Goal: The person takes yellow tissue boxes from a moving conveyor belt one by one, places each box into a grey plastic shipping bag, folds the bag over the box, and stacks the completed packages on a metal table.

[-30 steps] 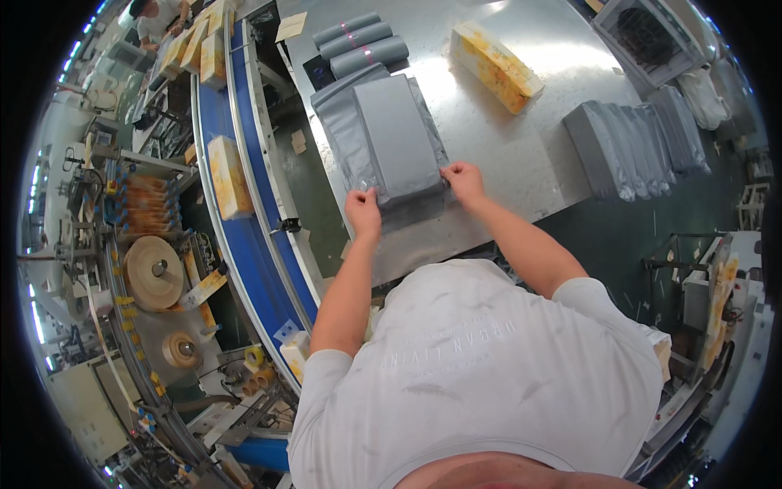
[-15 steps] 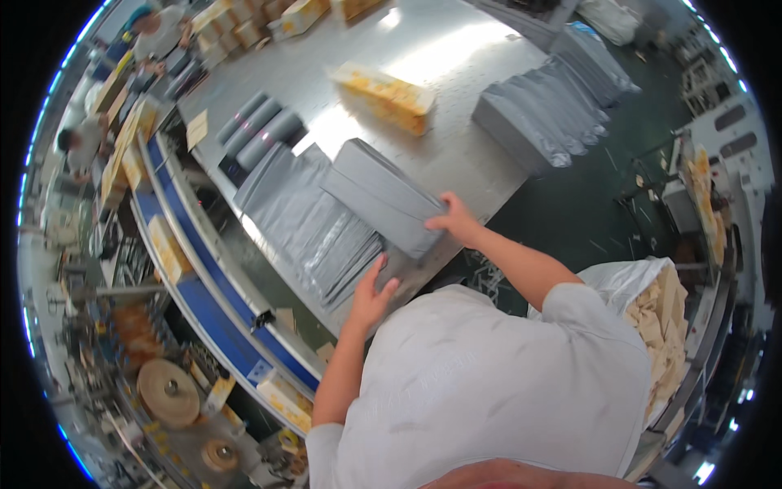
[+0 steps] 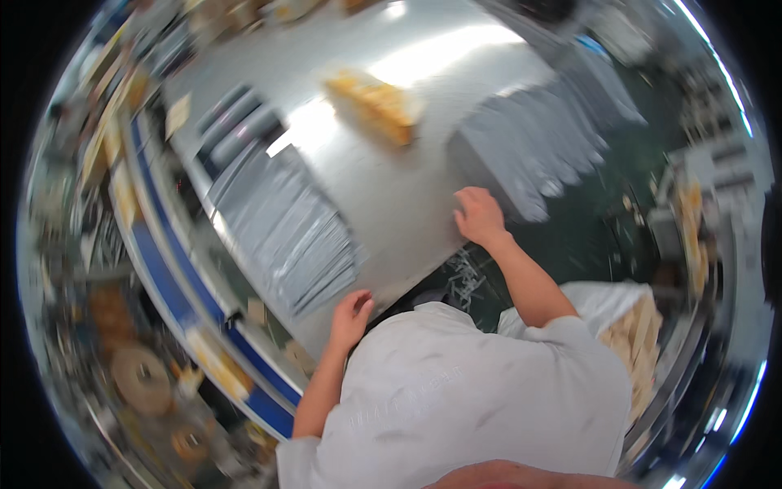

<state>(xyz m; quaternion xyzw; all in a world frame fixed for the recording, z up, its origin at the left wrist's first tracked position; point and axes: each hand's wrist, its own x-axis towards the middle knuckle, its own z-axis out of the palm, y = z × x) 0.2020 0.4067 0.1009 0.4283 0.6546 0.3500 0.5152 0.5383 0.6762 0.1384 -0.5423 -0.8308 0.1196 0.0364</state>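
On the metal table (image 3: 399,196), a fanned stack of flat grey plastic bags (image 3: 285,236) lies to the left. My left hand (image 3: 352,318) is just below its near corner, fingers loosely curled, with nothing visible in it. At the right edge of the table stands a row of filled grey packs (image 3: 533,134). Close to the nearest pack's end is my right hand (image 3: 482,216), fingers loosely extended and holding nothing. Motion blur softens the packs.
A yellow-and-white pack (image 3: 371,102) lies mid-table. Dark grey rolls (image 3: 240,126) sit beyond the bag stack. Along the left runs a blue conveyor (image 3: 159,265) carrying yellow-and-white packs. A white sack (image 3: 639,330) of brown paper stands at my right.
The grey pack that was between my hands has gone to the right and now joins the row there. My right hand has let go of it; my left hand has drawn back slightly.
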